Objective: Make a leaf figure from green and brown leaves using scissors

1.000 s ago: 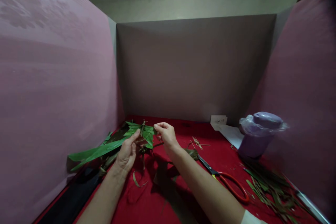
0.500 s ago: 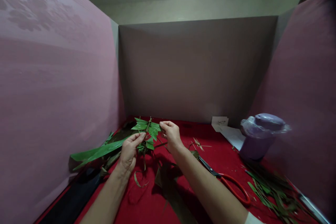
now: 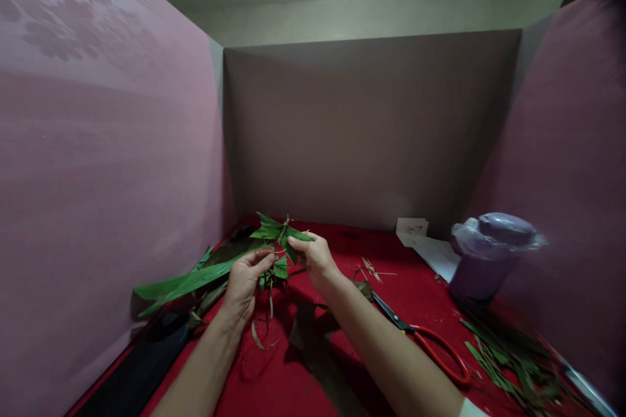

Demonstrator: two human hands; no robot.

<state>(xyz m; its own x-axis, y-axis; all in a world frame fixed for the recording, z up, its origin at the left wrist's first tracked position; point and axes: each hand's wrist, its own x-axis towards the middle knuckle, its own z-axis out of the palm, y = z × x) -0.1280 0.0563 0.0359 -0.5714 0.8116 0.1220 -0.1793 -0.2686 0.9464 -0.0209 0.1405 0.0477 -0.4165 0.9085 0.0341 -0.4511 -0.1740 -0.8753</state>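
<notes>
A small figure of cut green leaves [image 3: 268, 229] on a thin brown stem is held over the red cloth. Its right-hand leaf is pinched between the thumb and fingers of my right hand [image 3: 315, 257]. My left hand [image 3: 246, 273] is closed just to the left, thumb against fingers, on a thin pale strip [image 3: 280, 251] that runs towards the leaves. Lower down on the stem are more small leaves [image 3: 280, 268], partly behind my hands. A curled dry strip [image 3: 257, 337] lies below them.
Red-handled scissors [image 3: 425, 339] lie right of my right forearm, near several thin sticks [image 3: 372, 270]. Long green leaves [image 3: 186, 281] lie at left above a black object [image 3: 141, 365]. A purple container [image 3: 482, 267], papers [image 3: 435, 254] and leaf scraps [image 3: 513, 365] are at right.
My right hand has turned and slid its grip further onto the leaf, which now tilts and folds. The figure has shifted slightly right; my left hand has barely moved.
</notes>
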